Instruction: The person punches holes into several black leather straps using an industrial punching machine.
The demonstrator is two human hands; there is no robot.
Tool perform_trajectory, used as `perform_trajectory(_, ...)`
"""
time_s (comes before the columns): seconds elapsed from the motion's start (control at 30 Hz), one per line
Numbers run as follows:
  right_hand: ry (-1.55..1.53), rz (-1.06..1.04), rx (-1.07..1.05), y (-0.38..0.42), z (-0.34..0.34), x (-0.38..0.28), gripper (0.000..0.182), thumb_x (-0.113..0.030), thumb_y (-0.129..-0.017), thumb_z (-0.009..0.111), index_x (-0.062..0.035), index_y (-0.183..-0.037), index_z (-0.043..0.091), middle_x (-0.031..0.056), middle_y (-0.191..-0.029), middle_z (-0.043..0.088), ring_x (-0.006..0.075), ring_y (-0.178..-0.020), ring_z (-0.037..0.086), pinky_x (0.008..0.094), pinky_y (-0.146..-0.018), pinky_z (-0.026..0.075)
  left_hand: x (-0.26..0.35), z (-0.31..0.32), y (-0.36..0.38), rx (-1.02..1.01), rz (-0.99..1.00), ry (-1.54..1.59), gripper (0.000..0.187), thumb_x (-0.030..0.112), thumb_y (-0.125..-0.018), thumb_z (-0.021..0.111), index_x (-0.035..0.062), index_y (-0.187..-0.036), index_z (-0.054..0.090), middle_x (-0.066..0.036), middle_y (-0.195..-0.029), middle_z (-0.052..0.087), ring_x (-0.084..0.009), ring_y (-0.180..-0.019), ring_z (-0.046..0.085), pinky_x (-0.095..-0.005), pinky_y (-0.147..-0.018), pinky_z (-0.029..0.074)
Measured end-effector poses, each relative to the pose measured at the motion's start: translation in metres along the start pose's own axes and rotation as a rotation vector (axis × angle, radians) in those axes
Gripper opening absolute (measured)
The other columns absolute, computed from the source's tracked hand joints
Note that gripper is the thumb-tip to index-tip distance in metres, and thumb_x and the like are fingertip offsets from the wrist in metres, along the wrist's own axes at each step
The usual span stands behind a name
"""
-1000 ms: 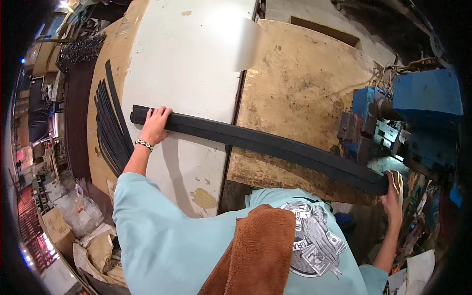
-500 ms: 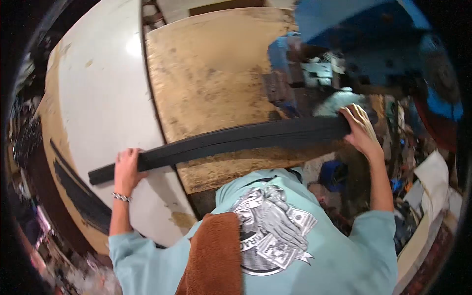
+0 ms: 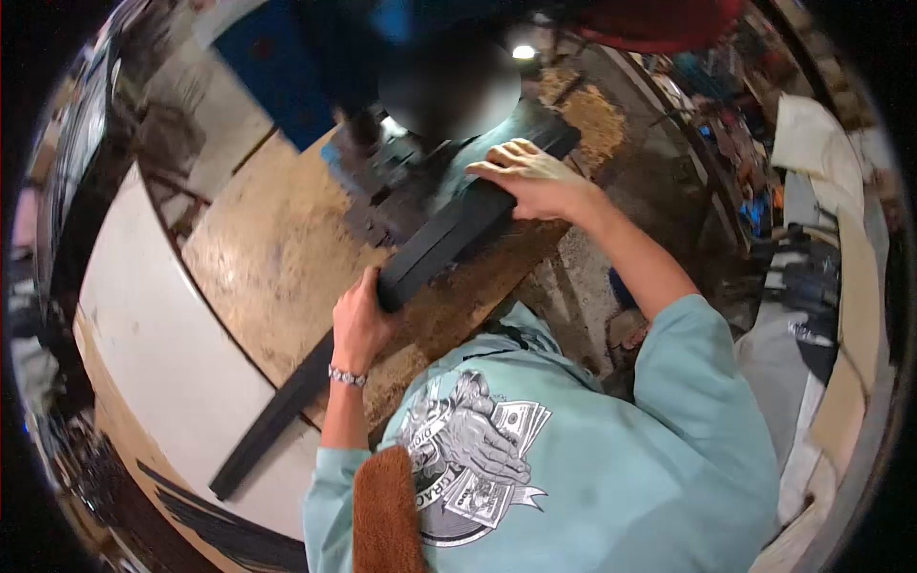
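Observation:
A long, narrow black strip, apparently folded or layered material [image 3: 441, 241], runs diagonally from the white tabletop at lower left up to the machine. My left hand [image 3: 363, 320] grips it around the middle, thumb on top. Further along, my right hand [image 3: 543, 181] lies over the strip near the machine, thumb pointing left and fingers curled over it. The strip's free tail stretches past my left wrist onto the white top. Part of its upper end is in shadow beside the machine.
A dark blue machine [image 3: 277, 72] with a lit work area stands on the worn wooden table [image 3: 258, 239]. Black scraps [image 3: 224, 535] lie along the edge of the white tabletop [image 3: 143, 306]. Pale sheet material [image 3: 812, 158] hangs at the right, with clutter behind it.
The view has swung toward the machine. The strip has turned from nearly level to a steep diagonal, its right end now by the machine. My left hand has come closer to my right.

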State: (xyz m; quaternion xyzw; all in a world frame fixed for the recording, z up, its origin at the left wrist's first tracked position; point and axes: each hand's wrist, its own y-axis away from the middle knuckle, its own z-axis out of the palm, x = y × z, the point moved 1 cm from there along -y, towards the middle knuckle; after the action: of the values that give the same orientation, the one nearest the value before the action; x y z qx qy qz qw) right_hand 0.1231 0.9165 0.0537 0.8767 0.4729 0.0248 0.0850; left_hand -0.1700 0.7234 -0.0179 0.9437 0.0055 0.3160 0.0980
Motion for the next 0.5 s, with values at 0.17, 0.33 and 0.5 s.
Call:
perform_trajectory(0.17,0.133,0.044,0.029,0.02,0.016,0.05,0.09,-0.019,-0.069,0.085,-0.015,-0.149,0.045,0.0087,-0.135,0.055,0.0286,-0.128,0.054,0.0422,-0.112,0.038,0.024,0.014,0.001,0.166,0.02,-0.019,0.066,0.01,-0.073,0.08,0.0025,-0.132,0.051,-0.022,-0.114,0.064,-0.0445,-0.108,0.061,-0.0508,-0.088,0.051)
perform_trajectory(0.33,0.123,-0.138,0.075,0.022,0.022,0.091,0.093,-0.027,-0.063,0.092,-0.0154,-0.143,0.047,0.0104,-0.131,0.055,0.0285,-0.125,0.054,0.0442,-0.1,0.043,0.06,0.025,-0.028,0.297,0.027,-0.12,0.061,-0.006,-0.072,0.063,0.0021,-0.132,0.053,-0.023,-0.116,0.066,-0.0449,-0.11,0.062,-0.0498,-0.091,0.051)
perform_trajectory(0.5,-0.117,-0.372,0.125,0.013,0.019,0.126,0.078,-0.031,-0.066,0.092,-0.011,-0.132,0.057,0.0074,-0.124,0.058,0.0255,-0.123,0.054,0.0403,-0.094,0.046,0.047,0.037,-0.036,0.321,0.01,0.217,0.065,-0.002,-0.063,0.073,0.0012,-0.126,0.062,-0.026,-0.111,0.071,-0.0478,-0.104,0.067,-0.0472,-0.087,0.056)
